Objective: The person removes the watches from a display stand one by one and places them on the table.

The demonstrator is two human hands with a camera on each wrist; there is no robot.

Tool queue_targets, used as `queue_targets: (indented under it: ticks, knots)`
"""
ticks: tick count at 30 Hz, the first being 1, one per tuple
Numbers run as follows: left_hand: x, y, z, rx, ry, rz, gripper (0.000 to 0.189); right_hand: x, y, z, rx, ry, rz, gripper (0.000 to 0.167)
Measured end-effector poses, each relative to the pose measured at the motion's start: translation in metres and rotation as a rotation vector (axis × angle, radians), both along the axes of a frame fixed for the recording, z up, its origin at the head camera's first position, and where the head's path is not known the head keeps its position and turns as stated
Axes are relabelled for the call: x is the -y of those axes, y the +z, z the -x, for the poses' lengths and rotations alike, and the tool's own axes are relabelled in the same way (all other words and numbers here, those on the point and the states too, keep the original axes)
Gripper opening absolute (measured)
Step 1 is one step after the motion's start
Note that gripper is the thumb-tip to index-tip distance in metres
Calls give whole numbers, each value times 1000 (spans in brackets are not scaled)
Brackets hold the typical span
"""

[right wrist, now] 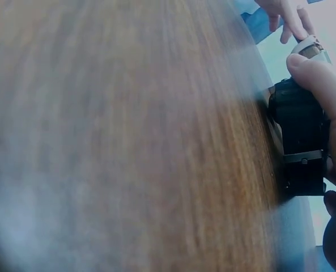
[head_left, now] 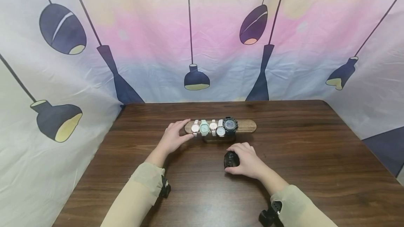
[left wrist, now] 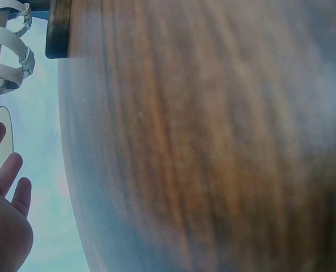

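Observation:
A wooden watch stand stands on the table, its rounded bar running left to right. My left hand holds the bar's left end between thumb and forefinger; the other fingers are loosely spread in the left wrist view. Strapped on the bar are several watches: a mint-green square one, small pale ones such as the white-strapped watch, and a bulky black watch. In front of the stand, my right hand grips another black watch; its closed dark strap shows in the right wrist view.
The dark wood-grain table reaches back to a hanging cloth printed with lamps. Beige sleeves cover both forearms, and a small black device is fixed at each wrist.

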State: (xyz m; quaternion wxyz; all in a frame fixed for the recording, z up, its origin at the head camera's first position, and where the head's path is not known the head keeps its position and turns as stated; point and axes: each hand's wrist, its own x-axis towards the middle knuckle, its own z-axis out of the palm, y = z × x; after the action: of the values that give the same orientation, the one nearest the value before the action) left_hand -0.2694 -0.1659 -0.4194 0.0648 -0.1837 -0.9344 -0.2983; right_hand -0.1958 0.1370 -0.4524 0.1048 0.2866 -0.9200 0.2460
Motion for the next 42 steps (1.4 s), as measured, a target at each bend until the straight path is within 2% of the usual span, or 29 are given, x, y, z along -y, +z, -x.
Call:
queue_targets:
  ticks: [20, 26, 36, 40, 42]
  knots:
    - [1, 0, -1, -6, 5, -4, 64, -3, 0, 0, 9, 27, 26, 67]
    - [0, -1, 0, -4, 5, -7, 64, -11, 8, 5, -30, 18, 108, 65]
    - [0, 0, -1, 3, 4, -9, 64, -23, 20, 10, -12, -32, 180, 65]
    - [0, 0, 0, 2, 4, -9, 64, -25, 23, 14, -33, -42, 194, 65]
    - [1, 0, 0, 1, 3, -9, 64, -26, 26, 18, -71, -39, 195, 65]
